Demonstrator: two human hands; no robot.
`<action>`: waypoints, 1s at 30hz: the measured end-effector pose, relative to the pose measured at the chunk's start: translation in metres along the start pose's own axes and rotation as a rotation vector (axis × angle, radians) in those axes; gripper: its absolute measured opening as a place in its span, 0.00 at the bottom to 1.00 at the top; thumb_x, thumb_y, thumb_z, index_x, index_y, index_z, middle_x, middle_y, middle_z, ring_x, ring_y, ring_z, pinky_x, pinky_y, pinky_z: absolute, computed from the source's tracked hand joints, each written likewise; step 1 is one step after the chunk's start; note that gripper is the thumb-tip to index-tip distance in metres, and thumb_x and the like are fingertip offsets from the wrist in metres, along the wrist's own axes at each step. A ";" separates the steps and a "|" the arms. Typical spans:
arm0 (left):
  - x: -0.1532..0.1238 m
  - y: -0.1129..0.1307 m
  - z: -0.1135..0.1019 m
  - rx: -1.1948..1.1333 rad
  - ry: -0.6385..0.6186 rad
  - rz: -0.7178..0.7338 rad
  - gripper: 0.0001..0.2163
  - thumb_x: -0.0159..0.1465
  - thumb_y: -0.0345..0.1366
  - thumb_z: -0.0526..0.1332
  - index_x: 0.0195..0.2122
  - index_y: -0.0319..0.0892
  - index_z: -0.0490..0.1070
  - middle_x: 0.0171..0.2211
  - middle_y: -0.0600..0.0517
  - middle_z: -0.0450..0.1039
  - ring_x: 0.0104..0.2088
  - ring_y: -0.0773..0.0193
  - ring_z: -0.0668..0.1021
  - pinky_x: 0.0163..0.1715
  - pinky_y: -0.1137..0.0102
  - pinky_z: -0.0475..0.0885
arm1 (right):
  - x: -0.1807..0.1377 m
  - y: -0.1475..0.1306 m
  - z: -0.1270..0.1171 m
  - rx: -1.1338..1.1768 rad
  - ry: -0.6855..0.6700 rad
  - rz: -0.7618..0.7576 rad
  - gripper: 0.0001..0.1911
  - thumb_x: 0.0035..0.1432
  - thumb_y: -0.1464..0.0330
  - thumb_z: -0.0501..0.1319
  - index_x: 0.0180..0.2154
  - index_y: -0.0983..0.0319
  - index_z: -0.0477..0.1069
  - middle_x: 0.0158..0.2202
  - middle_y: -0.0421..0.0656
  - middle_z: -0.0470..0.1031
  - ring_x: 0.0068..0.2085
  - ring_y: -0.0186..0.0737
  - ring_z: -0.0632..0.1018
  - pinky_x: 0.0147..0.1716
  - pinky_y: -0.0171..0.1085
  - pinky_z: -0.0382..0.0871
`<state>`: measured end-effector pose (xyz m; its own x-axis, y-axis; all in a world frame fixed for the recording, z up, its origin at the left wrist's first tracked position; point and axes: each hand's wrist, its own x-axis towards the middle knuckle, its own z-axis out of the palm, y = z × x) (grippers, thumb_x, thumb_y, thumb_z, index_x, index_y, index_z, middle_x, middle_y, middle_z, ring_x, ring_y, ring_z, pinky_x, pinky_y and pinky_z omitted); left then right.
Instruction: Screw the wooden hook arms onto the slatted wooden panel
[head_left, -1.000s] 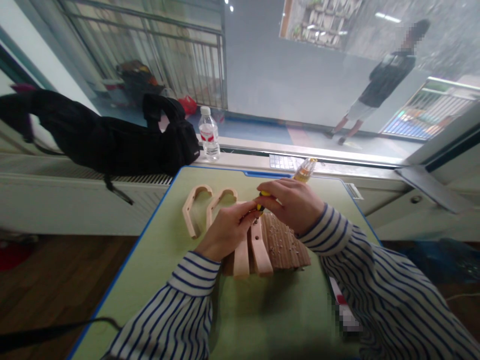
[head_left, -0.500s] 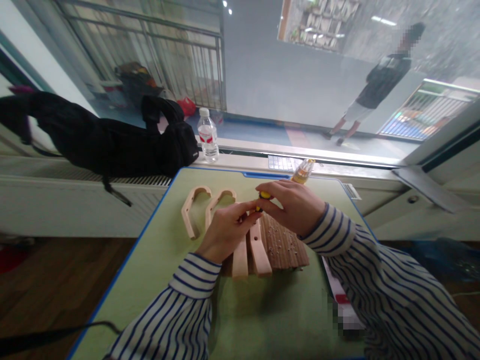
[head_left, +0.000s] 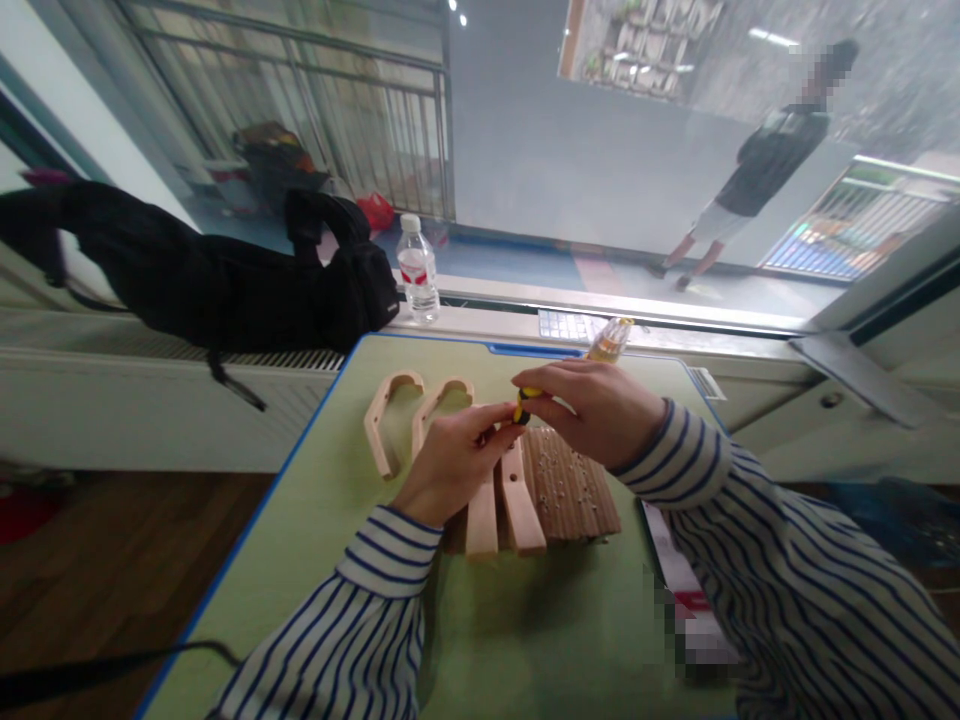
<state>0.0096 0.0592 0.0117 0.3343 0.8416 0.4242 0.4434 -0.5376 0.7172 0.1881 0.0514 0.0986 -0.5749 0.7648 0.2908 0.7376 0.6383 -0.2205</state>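
My right hand (head_left: 592,410) is closed round a small yellow and black screwdriver (head_left: 525,400) above the green table (head_left: 315,520). My left hand (head_left: 454,460) pinches at the tool's tip, fingers pressed together; what it pinches is too small to name. Under both hands lie straight wooden bars (head_left: 517,500) and a slatted wooden panel (head_left: 574,490) dotted with small screws. Two curved wooden hook pieces (head_left: 394,415) lie to the left of the hands.
A black bag (head_left: 225,280) and a water bottle (head_left: 418,268) rest on the window sill. A small amber bottle (head_left: 611,340) stands at the table's far edge. A printed sheet (head_left: 686,600) lies at the right. Outside the glass a person (head_left: 757,170) stands.
My right hand has shifted slightly to the right with the screwdriver, showing more of its handle. My left hand stays pinched at the tip.
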 end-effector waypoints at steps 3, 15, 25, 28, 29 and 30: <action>0.001 0.001 -0.001 -0.015 -0.019 -0.001 0.11 0.61 0.36 0.60 0.45 0.43 0.74 0.27 0.54 0.76 0.25 0.69 0.75 0.28 0.74 0.72 | 0.000 -0.001 0.000 -0.021 0.012 0.018 0.16 0.63 0.64 0.49 0.45 0.62 0.70 0.40 0.46 0.76 0.42 0.38 0.75 0.41 0.37 0.65; 0.004 0.005 -0.003 -0.034 -0.103 0.012 0.12 0.63 0.35 0.57 0.47 0.45 0.72 0.31 0.55 0.76 0.26 0.70 0.74 0.28 0.76 0.70 | -0.001 -0.004 0.009 -0.087 0.137 0.036 0.15 0.63 0.62 0.51 0.41 0.65 0.71 0.36 0.47 0.75 0.38 0.38 0.74 0.41 0.37 0.65; 0.003 0.005 -0.001 0.068 0.008 0.039 0.11 0.61 0.37 0.61 0.45 0.45 0.73 0.25 0.57 0.72 0.23 0.72 0.71 0.24 0.76 0.65 | 0.001 -0.007 0.007 -0.071 0.111 0.056 0.16 0.63 0.62 0.51 0.42 0.66 0.70 0.36 0.47 0.75 0.38 0.38 0.74 0.41 0.37 0.65; 0.003 0.003 -0.001 0.047 0.020 0.043 0.11 0.60 0.35 0.62 0.45 0.45 0.73 0.27 0.57 0.74 0.24 0.72 0.72 0.25 0.76 0.66 | 0.000 -0.007 0.006 -0.044 0.084 0.067 0.17 0.62 0.62 0.51 0.44 0.67 0.69 0.38 0.47 0.75 0.39 0.38 0.75 0.41 0.38 0.66; 0.003 0.003 -0.001 0.042 0.021 0.041 0.11 0.60 0.35 0.62 0.45 0.45 0.73 0.28 0.56 0.74 0.25 0.72 0.72 0.26 0.76 0.66 | 0.000 -0.006 0.006 -0.034 0.072 0.064 0.17 0.62 0.62 0.51 0.45 0.67 0.69 0.39 0.48 0.75 0.40 0.39 0.75 0.42 0.38 0.66; 0.003 0.003 -0.001 0.038 0.019 0.036 0.11 0.60 0.35 0.61 0.44 0.44 0.74 0.28 0.56 0.75 0.25 0.72 0.72 0.26 0.76 0.67 | 0.000 -0.006 0.005 -0.024 0.062 0.058 0.19 0.62 0.61 0.51 0.46 0.67 0.69 0.41 0.48 0.75 0.41 0.40 0.75 0.43 0.39 0.66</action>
<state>0.0111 0.0605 0.0154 0.3349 0.8221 0.4604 0.4623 -0.5691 0.6800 0.1823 0.0483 0.0954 -0.5084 0.7932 0.3352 0.7780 0.5899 -0.2162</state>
